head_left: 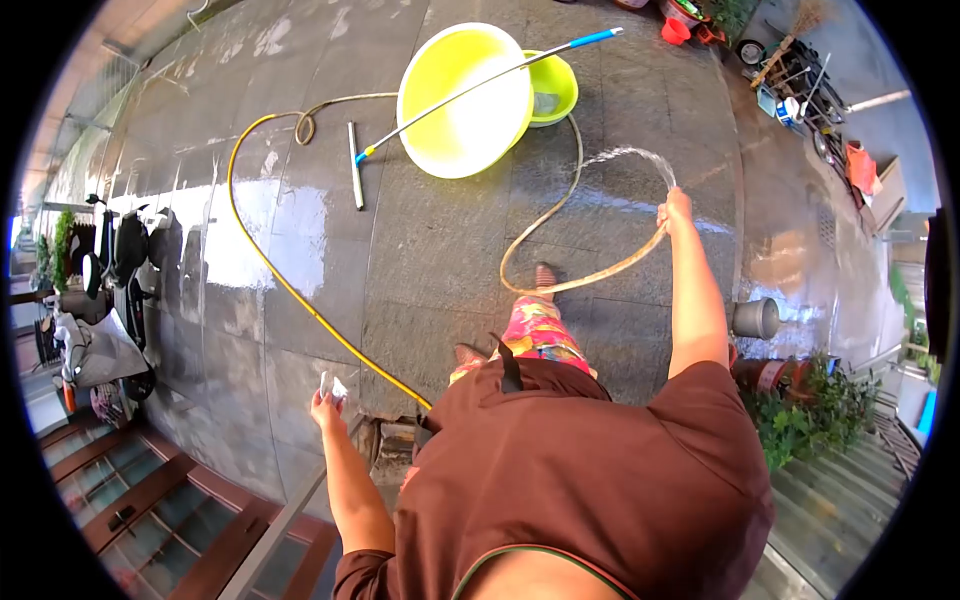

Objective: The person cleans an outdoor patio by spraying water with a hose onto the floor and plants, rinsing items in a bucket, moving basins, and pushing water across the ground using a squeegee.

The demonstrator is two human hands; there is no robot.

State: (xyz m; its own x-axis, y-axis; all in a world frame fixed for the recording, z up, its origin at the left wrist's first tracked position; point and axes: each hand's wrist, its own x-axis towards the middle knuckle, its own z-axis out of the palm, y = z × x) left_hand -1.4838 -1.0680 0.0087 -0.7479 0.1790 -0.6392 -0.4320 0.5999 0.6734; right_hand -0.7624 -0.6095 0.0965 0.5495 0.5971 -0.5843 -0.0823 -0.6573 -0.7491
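My right hand [677, 207], arm stretched forward, is closed around the end of a yellowish hose [575, 283]. Water [640, 157] sprays from it in an arc toward the left. From there the hose loops over the wet paving and runs behind the basins. Its yellow length [290, 285] curves back along the left side toward my body. Low on the left, my left hand [326, 408] is closed on a small whitish, shiny thing [338, 388] whose kind I cannot make out. A large yellow-green basin [450, 95] stands tilted ahead, with a floor squeegee [356, 165] leaning across it.
A smaller green basin [560, 88] sits behind the large one. Scooters [120, 250] are parked at the left. On the right are a grey bucket [757, 318], leafy plants [815, 415] and a clutter of tools with a broom [790, 40]. The paving [430, 270] is wet.
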